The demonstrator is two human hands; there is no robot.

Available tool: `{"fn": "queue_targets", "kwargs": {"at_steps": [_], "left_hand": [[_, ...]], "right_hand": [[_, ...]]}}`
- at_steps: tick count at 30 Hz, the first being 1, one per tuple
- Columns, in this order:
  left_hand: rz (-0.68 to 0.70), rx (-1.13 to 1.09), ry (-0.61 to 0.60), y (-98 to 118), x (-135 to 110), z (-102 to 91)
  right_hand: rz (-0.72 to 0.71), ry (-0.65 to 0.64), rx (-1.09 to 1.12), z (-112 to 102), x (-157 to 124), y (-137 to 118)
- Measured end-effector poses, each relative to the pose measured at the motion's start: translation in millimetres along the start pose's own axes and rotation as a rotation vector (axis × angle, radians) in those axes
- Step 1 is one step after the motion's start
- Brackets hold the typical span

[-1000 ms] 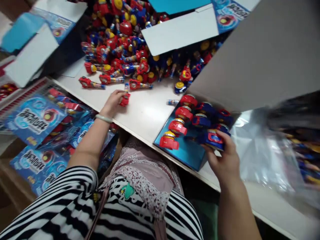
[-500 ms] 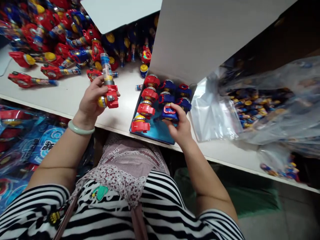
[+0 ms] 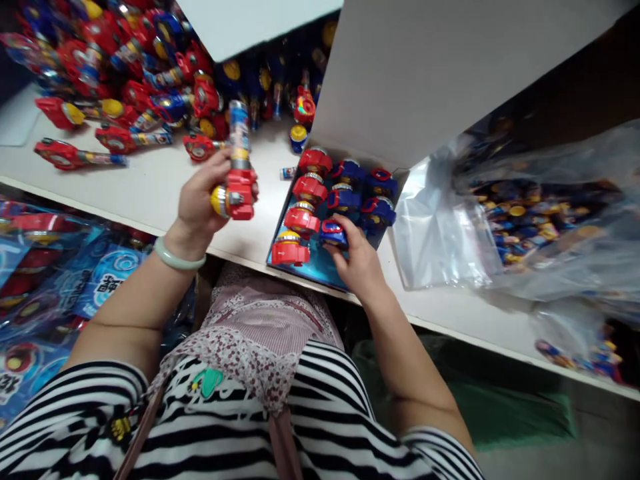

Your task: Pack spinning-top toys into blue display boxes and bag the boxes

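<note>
My left hand (image 3: 205, 193) is closed around a red toy (image 3: 241, 190) with a yellow knob and a clear blue-printed tube pointing up. It is held above the white table, left of an open box (image 3: 320, 270) with a blue inside bottom. In the box, red toys (image 3: 300, 217) stand in a left column, with dark blue toys (image 3: 345, 199) to their right. My right hand (image 3: 357, 257) reaches over the box's near side and grips a blue toy (image 3: 332, 232) with a red ring, in the middle column. The lower part of that toy is hidden.
A heap of red and blue toys (image 3: 120, 53) covers the table's back left. White box flaps (image 3: 400, 73) stand up behind the box. To the right lies a clear plastic bag (image 3: 530, 207) of small colourful pieces. Blue printed packages (image 3: 105, 280) sit below the table edge at left.
The view has shifted, so the table appears slightly further right. My right hand holds the blue toy a little closer to the red column. My left hand keeps its hold on the red toy.
</note>
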State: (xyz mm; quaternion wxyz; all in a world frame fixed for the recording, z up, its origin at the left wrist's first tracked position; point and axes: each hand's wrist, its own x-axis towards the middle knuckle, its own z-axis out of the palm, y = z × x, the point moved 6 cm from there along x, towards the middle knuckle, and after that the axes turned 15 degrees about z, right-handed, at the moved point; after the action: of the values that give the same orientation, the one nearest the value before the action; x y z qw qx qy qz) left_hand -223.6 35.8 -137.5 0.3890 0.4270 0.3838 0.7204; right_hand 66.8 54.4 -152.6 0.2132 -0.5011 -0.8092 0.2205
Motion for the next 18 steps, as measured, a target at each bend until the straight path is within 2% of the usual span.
{"fn": "queue_targets", "kwargs": {"at_steps": [2,5,8,11,13,14,16,18], "left_hand": [[-0.021,0.076,-0.048,6.2,2.5,18.2],[-0.002,0.145,-0.185,14.5,9.0,58.9],[-0.015,0.100,-0.314,16.4,10.8,102.7],[-0.039,0.064,-0.370,19.4,6.6,127.2],[-0.046,0.079,-0.381,21.2,4.3,122.7],[-0.038,0.102,-0.365,21.1,4.9,112.5],[0.012,0.181,-0.270,17.7,10.4,77.4],[0.083,0.289,-0.111,9.4,19.6,30.8]], "right_hand": [[-0.039,0.072,-0.083,-22.4,0.3,-16.3],[-0.256,0.181,-0.082,-56.3,6.4,-61.1],[-0.414,0.117,-0.031,-64.7,24.4,-97.2],[-0.468,0.111,0.040,-70.8,30.9,-101.6],[-0.429,0.238,0.152,-85.9,16.6,-86.4],[-0.371,0.309,0.224,-93.6,4.8,-74.1],[-0.236,0.375,0.334,-99.0,-21.9,-46.9],[-0.154,0.316,0.325,-85.8,-43.6,-24.4]]}}
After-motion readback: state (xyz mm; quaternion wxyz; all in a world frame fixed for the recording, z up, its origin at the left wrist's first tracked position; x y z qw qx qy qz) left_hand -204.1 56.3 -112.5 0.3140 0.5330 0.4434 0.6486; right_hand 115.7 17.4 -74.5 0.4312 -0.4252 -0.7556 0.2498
